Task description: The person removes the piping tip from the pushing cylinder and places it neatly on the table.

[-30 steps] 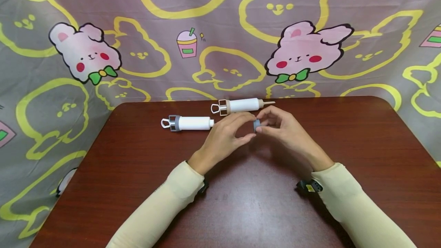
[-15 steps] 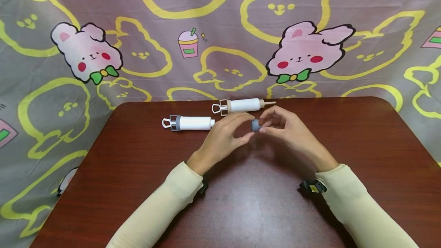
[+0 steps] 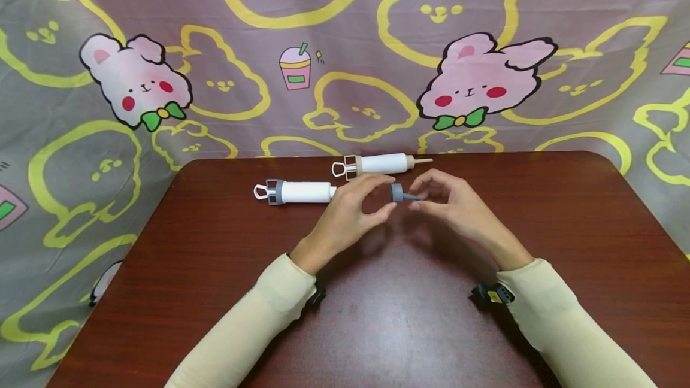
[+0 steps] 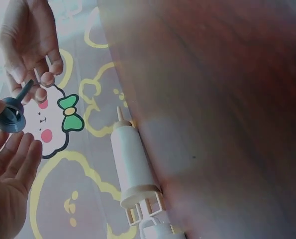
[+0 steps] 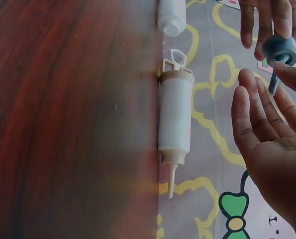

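A grey nozzle (image 3: 397, 193) with a wide round base and thin spout is in the air between both hands. My left hand (image 3: 350, 211) pinches its base between thumb and fingertips. The spout points toward my right hand (image 3: 458, 205), whose thumb and fingers stand around the tip with a gap showing. In the right wrist view, the right fingers (image 5: 257, 117) are extended beside the spout. Behind the left hand lies a white syringe (image 3: 304, 192) with a grey collar, its front end bare and partly covered by the hand.
A second white syringe (image 3: 384, 164) with beige collar and beige nozzle lies at the back edge of the dark wooden table (image 3: 377, 328). A patterned cloth (image 3: 345, 35) with cartoon rabbits hangs right behind the table.
The right hand has drawn back a little to the right along the spout, so more of the grey nozzle shows. The left hand has barely moved; both syringes lie as before.
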Demonstrator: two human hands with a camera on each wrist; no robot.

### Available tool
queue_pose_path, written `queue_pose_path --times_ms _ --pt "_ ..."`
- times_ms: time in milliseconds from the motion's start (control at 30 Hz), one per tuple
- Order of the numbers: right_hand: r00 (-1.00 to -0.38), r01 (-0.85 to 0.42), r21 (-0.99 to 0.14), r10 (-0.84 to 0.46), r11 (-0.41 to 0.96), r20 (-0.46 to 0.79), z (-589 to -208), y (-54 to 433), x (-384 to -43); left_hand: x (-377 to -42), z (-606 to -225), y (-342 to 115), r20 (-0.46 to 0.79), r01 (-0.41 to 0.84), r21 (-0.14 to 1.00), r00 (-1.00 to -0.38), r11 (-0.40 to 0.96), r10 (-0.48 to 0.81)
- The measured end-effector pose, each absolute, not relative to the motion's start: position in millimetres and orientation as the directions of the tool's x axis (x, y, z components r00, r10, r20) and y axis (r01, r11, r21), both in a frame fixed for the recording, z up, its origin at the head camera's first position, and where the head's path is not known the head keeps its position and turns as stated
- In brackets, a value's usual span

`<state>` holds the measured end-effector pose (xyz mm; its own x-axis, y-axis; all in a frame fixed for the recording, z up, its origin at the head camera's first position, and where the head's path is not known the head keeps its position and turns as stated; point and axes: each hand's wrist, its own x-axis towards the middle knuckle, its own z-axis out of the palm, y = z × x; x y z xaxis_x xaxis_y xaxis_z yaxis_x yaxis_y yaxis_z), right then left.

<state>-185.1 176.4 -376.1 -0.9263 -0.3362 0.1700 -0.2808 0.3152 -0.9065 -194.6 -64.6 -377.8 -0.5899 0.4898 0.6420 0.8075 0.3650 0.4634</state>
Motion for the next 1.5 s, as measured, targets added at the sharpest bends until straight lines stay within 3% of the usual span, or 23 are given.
queue_pose_path --times_ms 633,1500 --pt "-0.920 -0.265 -0.922 -0.359 0.283 0.154 -376.5 179.7 -186.0 -191.0 -375.8 -65.8 0.596 0.749 0.593 -0.655 0.296 0.465" --pt "-0.912 -0.263 -0.926 -0.382 0.270 0.148 -375.0 174.9 -184.9 -189.8 -374.5 -66.7 0.555 0.759 0.569 -0.639 0.318 0.532"
